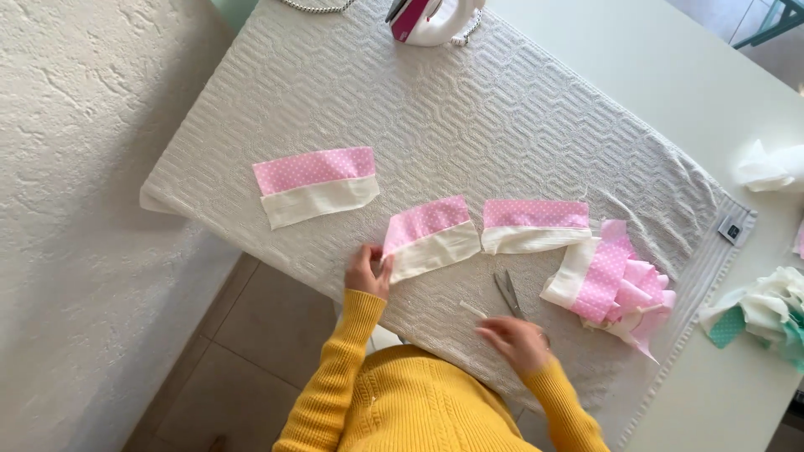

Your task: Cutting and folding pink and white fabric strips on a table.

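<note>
Yellow knit sweater — long, ribbed sleeves, bare hands

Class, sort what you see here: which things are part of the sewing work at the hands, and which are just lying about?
In use:
left hand holding the middle pink-and-white fabric piece
right hand beside the scissors
two more pink-and-white pieces
heap of joined pieces

Lying about:
iron
white scraps
green-and-white scraps

— We lose the top of the iron at the picture's edge, and its cord too.
— Our right hand is blurred; we can't tell its fingers apart.
— The scissors disappear partly beneath it.
</note>
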